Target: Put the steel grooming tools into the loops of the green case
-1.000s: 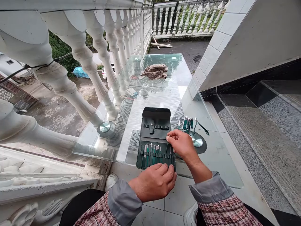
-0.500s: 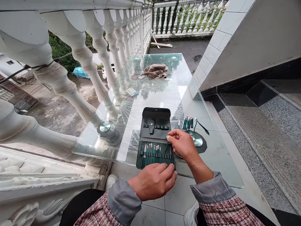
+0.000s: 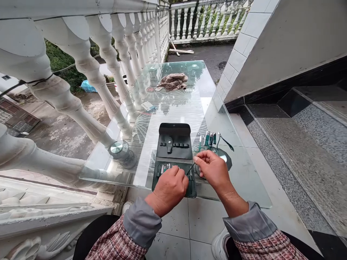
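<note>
A dark green manicure case (image 3: 174,153) lies unfolded on the glass table. Its upper panel has loops and a small snapped pouch (image 3: 169,143); slim metal-tipped tools (image 3: 164,168) stand in the lower panel's loops. Between thumb and forefinger, my right hand (image 3: 215,171) pinches a thin manicure tool (image 3: 191,168), slanting down to the loops at the case's right side. My left hand (image 3: 170,187) is over the lower panel with fingers curled at the tool's lower end; what they grip is hidden. Behind my right hand lie nail clippers (image 3: 210,138), scissors (image 3: 200,143) and a cuticle nipper (image 3: 226,141).
The glass table (image 3: 244,180) rests on round metal-capped legs (image 3: 119,148). Farther back are a small card packet (image 3: 148,106) and a crumpled brown cloth (image 3: 173,82). A white balustrade (image 3: 94,68) runs along the left; stone steps (image 3: 298,144) rise at the right.
My left hand has moved up from the case's lower edge onto the loops, its fingers curling in. The tool in my right hand leans more. The whole view has shifted slightly.
</note>
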The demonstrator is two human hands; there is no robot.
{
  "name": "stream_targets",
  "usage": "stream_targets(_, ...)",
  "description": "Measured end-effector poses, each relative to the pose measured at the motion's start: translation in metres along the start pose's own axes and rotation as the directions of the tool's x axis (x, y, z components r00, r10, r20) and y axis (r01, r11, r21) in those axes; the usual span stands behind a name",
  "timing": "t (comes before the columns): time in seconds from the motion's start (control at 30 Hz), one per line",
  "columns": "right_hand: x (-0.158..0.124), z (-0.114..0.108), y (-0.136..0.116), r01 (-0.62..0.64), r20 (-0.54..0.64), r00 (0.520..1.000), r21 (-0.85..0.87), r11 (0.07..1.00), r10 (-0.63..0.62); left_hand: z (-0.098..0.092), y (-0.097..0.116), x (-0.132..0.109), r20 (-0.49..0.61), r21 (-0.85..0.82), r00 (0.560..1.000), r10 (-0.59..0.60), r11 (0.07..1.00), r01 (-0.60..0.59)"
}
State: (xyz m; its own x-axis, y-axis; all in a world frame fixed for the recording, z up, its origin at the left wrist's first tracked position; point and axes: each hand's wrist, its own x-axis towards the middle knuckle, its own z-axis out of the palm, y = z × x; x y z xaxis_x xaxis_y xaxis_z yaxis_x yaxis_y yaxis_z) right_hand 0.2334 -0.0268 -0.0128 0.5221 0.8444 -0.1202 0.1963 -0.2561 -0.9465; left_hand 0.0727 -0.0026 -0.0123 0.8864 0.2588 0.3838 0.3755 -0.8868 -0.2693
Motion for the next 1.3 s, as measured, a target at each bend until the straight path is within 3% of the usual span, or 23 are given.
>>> stream_targets(0.3,0.002,0.001,-0.001,0.016,0.016,1.0,0.002,1.0,-0.016,0.002,0.001,0.0,0.012,-0.017,1.0,-0.014,1.0,0.014)
stream_targets(0.5,-0.017,-0.023,0.008,-0.022,0.06,0.998,-0.031,0.999,0.024,-0.005,-0.005,-0.005,0.064,-0.158,0.988,-0.139,0.976,0.148)
stream_targets(0.67,-0.031,-0.041,0.019,0.124,0.121,0.988,-0.222,0.967,-0.099,-0.008,-0.006,-0.011,0.037,-0.218,0.974,-0.223,0.95,0.225)
stream_targets(0.73,-0.033,-0.043,0.023,0.262,0.179,0.96,-0.305,0.916,-0.215,-0.007,-0.004,-0.013,0.038,-0.213,0.975,-0.219,0.952,0.222)
stream_targets(0.83,-0.033,-0.041,0.028,0.481,0.266,0.876,-0.414,0.773,-0.403,-0.005,-0.001,-0.014,0.038,-0.208,0.976,-0.213,0.954,0.216)
stream_targets(0.97,-0.032,-0.04,0.033,0.567,0.289,0.818,-0.547,0.615,-0.497,-0.005,0.0,-0.016,0.035,-0.225,0.975,-0.218,0.949,0.22)
stream_targets(1.2,-0.034,-0.039,0.021,0.644,0.388,0.758,-0.321,0.694,-0.524,-0.012,0.002,-0.015,-0.008,-0.249,0.976,-0.216,0.946,0.207)
stream_targets(1.3,-0.036,-0.034,0.018,0.668,0.388,0.737,-0.293,0.684,-0.553,-0.014,0.004,-0.015,-0.02,-0.196,0.982,-0.187,0.964,0.18)
